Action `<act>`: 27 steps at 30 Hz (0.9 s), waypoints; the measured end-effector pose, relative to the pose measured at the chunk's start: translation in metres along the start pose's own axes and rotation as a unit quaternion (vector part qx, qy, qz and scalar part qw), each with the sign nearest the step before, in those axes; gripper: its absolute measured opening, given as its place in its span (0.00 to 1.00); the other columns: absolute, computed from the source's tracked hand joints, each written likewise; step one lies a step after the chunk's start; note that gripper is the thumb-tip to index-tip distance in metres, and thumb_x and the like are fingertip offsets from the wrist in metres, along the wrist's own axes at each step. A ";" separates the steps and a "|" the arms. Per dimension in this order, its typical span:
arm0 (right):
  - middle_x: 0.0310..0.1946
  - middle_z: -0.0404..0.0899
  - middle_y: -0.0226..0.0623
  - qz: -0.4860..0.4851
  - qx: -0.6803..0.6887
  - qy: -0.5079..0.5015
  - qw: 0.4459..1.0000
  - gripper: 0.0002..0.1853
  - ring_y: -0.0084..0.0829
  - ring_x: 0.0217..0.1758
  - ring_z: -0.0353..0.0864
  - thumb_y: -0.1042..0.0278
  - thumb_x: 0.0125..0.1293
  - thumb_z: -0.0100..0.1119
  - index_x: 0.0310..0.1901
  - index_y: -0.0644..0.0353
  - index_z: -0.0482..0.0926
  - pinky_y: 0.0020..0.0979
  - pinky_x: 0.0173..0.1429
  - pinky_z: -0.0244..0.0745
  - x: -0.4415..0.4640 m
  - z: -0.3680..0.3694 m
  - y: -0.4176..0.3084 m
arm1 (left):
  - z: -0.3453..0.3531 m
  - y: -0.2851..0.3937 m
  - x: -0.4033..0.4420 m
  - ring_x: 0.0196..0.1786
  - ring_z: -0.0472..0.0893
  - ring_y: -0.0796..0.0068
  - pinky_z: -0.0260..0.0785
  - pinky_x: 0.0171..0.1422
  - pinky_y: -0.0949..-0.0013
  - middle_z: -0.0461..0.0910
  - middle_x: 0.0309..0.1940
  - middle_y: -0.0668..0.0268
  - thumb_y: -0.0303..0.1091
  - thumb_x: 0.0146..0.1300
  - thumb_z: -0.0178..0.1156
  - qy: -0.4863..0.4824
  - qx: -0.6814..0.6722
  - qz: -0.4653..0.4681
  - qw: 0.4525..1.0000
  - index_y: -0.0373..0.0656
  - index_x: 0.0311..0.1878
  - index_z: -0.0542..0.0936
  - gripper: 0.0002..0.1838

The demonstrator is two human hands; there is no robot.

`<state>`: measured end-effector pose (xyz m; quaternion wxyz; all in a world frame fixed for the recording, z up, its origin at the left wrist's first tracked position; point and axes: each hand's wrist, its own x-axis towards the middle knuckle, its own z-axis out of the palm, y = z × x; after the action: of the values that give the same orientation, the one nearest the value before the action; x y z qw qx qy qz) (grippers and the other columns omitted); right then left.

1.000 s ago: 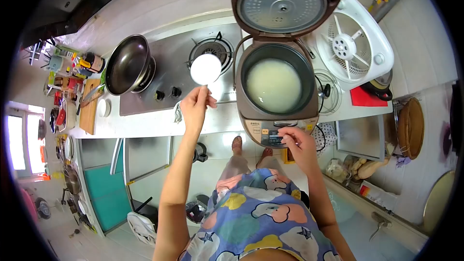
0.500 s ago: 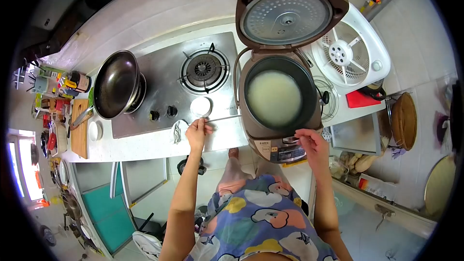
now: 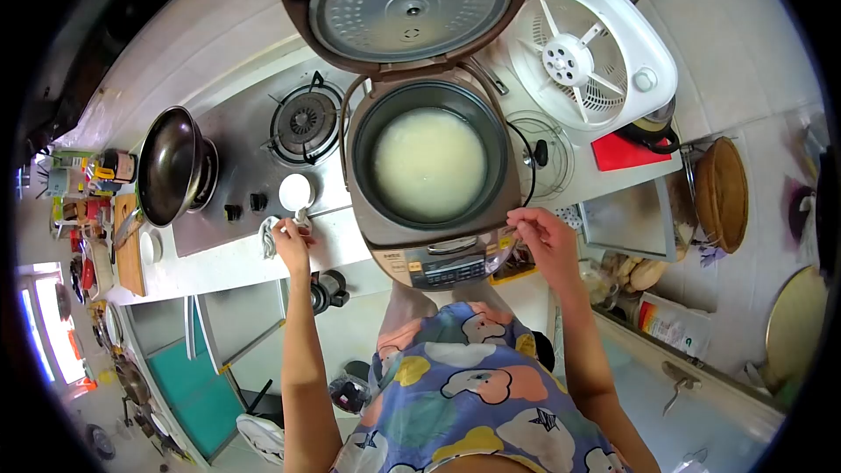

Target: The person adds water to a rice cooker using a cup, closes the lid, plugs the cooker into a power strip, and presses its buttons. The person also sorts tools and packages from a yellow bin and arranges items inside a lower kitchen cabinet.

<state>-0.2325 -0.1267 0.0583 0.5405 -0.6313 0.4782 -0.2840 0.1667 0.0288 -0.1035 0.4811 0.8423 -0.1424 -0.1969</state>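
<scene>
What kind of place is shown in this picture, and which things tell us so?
It looks like a kitchen, probably in a home: a gas burner set in the counter, a dark frying pan, and an open rice cooker with pale contents.

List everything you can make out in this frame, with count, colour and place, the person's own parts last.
Rice cooker: one, brown, lid open, centre
Pale contents: one batch, whitish, inside cooker
Glass lid: one, clear, right of cooker
Fan-like appliance: one, white, behind glass lid
Stove: one, silver, left of cooker
Pan: one, dark, stove's left side
Knobs: two, black, stove front
Round white item: one, white, beyond left hand
Cloth: one, pale, beside left hand
Basket: one, brown, far right
Far-left clutter: uncountable, mixed colours
Left hand: one, bare, counter's front edge
Right hand: one, bare, cooker's front right corner
</scene>
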 end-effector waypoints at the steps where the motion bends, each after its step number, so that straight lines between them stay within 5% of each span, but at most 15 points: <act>1: 0.34 0.81 0.33 -0.003 0.003 -0.006 1.000 0.08 0.21 0.34 0.79 0.76 0.64 0.51 0.43 0.64 0.78 0.21 0.40 0.72 0.003 -0.006 0.006 | -0.001 0.007 -0.010 0.16 0.75 0.76 0.64 0.21 0.77 0.76 0.22 0.63 0.38 0.70 0.47 0.015 0.007 0.000 1.000 0.35 0.48 0.67 0.14; 8: 0.36 0.81 0.32 -0.012 -0.004 -0.029 1.000 0.08 0.23 0.36 0.79 0.76 0.63 0.52 0.42 0.61 0.79 0.23 0.39 0.73 0.042 -0.030 0.006 | 0.017 0.052 -0.084 0.33 0.77 0.81 0.65 0.32 0.79 0.76 0.34 0.69 0.29 0.66 0.52 -0.043 -0.063 0.025 0.997 0.40 0.50 0.73 0.11; 13: 0.42 0.79 0.34 -0.277 -0.116 0.054 0.952 0.10 0.31 0.46 0.78 0.77 0.60 0.52 0.44 0.58 0.78 0.29 0.45 0.73 0.106 -0.037 -0.078 | 0.025 0.102 -0.082 0.34 0.77 0.83 0.64 0.36 0.80 0.78 0.35 0.70 0.29 0.66 0.53 -0.058 -0.085 0.079 0.992 0.41 0.47 0.75 0.08; 17: 0.53 0.74 0.38 -0.489 -0.197 0.160 0.834 0.20 0.41 0.58 0.70 0.77 0.56 0.55 0.52 0.56 0.75 0.38 0.60 0.64 0.159 -0.019 -0.142 | 0.031 0.137 -0.071 0.37 0.77 0.83 0.64 0.37 0.80 0.78 0.38 0.70 0.25 0.65 0.51 -0.076 -0.113 0.109 0.985 0.40 0.48 0.74 0.10; 20: 0.64 0.61 0.47 -0.466 -0.317 0.135 0.815 0.32 0.46 0.69 0.56 0.72 0.56 0.57 0.64 0.60 0.60 0.46 0.72 0.47 0.166 -0.003 -0.189 | 0.037 0.147 -0.071 0.37 0.76 0.81 0.66 0.39 0.79 0.78 0.38 0.69 0.25 0.64 0.52 -0.090 -0.138 0.120 0.979 0.39 0.49 0.74 0.10; 24: 0.61 0.65 0.47 -0.505 -0.383 0.184 0.751 0.27 0.47 0.65 0.61 0.72 0.56 0.56 0.60 0.62 0.66 0.42 0.67 0.57 0.195 0.009 -0.191 | 0.036 0.144 -0.079 0.37 0.77 0.82 0.66 0.39 0.79 0.79 0.38 0.69 0.27 0.65 0.51 -0.107 -0.158 0.100 0.976 0.40 0.48 0.74 0.09; 27: 0.57 0.69 0.49 -0.480 -0.363 0.148 0.785 0.25 0.47 0.62 0.65 0.73 0.56 0.55 0.58 0.62 0.68 0.40 0.65 0.60 0.184 0.005 -0.202 | 0.032 0.138 -0.085 0.38 0.76 0.81 0.65 0.40 0.79 0.79 0.39 0.70 0.27 0.64 0.53 -0.118 -0.170 0.083 0.975 0.39 0.48 0.75 0.10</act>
<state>-0.0978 -0.3006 0.2204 -0.0114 -0.8792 0.2554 -0.4020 0.0702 -0.0273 0.0179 0.6118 0.7043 -0.2320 -0.2754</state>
